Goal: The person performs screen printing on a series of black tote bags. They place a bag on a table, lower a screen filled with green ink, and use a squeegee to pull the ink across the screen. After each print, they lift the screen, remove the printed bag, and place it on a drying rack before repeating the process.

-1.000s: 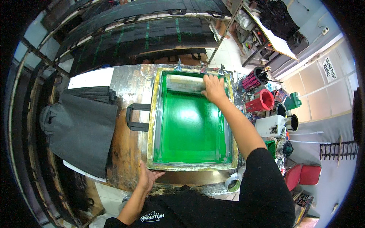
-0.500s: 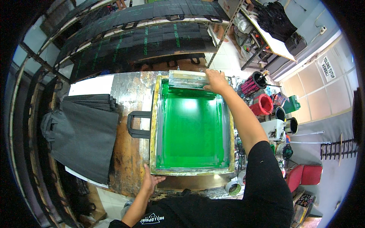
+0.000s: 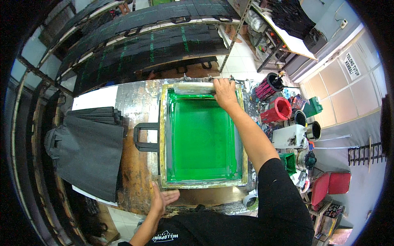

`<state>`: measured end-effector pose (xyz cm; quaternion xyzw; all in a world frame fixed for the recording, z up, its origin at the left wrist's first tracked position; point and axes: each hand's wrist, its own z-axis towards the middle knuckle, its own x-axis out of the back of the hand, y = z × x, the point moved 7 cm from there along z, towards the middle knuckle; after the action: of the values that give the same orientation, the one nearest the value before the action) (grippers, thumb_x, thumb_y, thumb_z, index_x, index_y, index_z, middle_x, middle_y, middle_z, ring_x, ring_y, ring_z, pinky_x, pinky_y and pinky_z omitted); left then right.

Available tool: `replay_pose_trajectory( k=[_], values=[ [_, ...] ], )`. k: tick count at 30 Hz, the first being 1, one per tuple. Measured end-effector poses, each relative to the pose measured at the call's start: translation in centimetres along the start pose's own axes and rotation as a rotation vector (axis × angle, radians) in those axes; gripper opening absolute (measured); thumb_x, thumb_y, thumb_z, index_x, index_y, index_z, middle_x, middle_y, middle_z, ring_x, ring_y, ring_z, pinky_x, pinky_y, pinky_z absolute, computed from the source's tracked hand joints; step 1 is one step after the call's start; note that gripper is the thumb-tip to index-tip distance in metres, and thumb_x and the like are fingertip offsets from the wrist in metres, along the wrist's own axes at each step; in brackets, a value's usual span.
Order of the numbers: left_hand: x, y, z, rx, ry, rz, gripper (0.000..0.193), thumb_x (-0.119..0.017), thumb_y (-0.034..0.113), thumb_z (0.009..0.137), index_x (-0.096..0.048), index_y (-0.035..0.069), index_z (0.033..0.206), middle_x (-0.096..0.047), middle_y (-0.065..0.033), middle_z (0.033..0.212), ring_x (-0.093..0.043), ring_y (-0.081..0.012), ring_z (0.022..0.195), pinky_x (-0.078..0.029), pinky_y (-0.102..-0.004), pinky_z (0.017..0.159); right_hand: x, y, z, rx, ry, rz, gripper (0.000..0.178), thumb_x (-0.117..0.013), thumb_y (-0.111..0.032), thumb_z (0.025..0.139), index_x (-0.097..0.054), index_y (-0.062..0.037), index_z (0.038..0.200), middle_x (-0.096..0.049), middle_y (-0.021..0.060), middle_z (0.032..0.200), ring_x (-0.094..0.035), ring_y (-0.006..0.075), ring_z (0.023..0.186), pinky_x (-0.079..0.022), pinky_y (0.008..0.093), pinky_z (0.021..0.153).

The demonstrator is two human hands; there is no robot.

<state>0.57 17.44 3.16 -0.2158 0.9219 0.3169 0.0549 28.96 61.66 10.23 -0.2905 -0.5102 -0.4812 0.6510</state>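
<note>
head view | squeegee (image 3: 191,88) at frame's (image 3: 163,137) far end, long axis left-right, extending left from right hand (image 3: 225,93), which grasps its right end; right nearer | left hand (image 3: 161,199) released, beside near-left corner, contact unclear | 1 squeegee, 1 frame, 1 protruding bag handle (image 3: 147,147)

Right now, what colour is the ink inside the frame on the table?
Bright green: the ink shows best in the head view.
</note>
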Motion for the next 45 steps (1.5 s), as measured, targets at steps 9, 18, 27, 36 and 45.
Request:
replay_pose_trajectory(
  k=[9,18,27,36,45],
  values=[
    [-12.7,24.1,3.2,-1.364,0.074,1.252,0.070,-0.088,0.046,0.085,-0.069,0.003,0.137,-0.073,-0.0135,0.085,-0.071,-0.0249,0.078,-0.056,-0.0397,0.074,-1.8,-1.0,-0.5,0.004,0.074,-0.120,0.028,-0.066,-0.014,0.090,-0.061,-0.0164,0.118,-0.059,0.0030,0.105,-0.058,0.0229,0.106,-0.040,0.0465,0.094],
    [-23.2,32.5,22.1,-1.437,0.237,1.738,0.064,-0.076,0.058,0.088,-0.066,0.003,0.119,-0.064,-0.0133,0.115,-0.063,-0.0336,0.106,-0.050,-0.0493,0.092,-1.7,0.2,1.1,0.069,-0.017,0.021,0.032,-0.075,-0.016,0.085,-0.066,-0.0174,0.116,-0.070,0.0035,0.110,-0.064,0.0233,0.113,-0.042,0.0491,0.098],
    [-24.1,31.7,22.7,-1.610,0.341,1.669,0.051,-0.070,0.059,0.093,-0.064,0.008,0.090,-0.066,-0.0107,0.091,-0.064,-0.0321,0.090,-0.048,-0.0454,0.082,-2.7,4.3,-0.2,-0.012,-0.152,0.203,0.034,-0.085,-0.022,0.080,-0.069,-0.0157,0.110,-0.076,0.0068,0.105,-0.072,0.0302,0.106,-0.043,0.0551,0.098],
    [-22.8,29.1,20.6,-1.699,0.358,1.668,0.051,-0.070,0.060,0.092,-0.063,0.009,0.087,-0.066,-0.0096,0.086,-0.064,-0.0304,0.085,-0.045,-0.0448,0.081,-1.6,2.7,-3.4,0.015,-0.172,0.151,0.041,-0.084,-0.020,0.083,-0.065,-0.0175,0.119,-0.074,0.0044,0.107,-0.070,0.0273,0.109,-0.039,0.0571,0.106],
    [-18.5,20.3,13.7,-1.656,0.351,1.624,0.050,-0.078,0.058,0.084,-0.060,0.010,0.084,-0.062,-0.0089,0.082,-0.061,-0.0298,0.080,-0.046,-0.0444,0.076,2.1,-1.4,-13.6,0.034,-0.205,0.149,0.037,-0.084,-0.019,0.081,-0.066,-0.0185,0.114,-0.072,0.0036,0.100,-0.070,0.0264,0.101,-0.043,0.0549,0.100]
  ],
)
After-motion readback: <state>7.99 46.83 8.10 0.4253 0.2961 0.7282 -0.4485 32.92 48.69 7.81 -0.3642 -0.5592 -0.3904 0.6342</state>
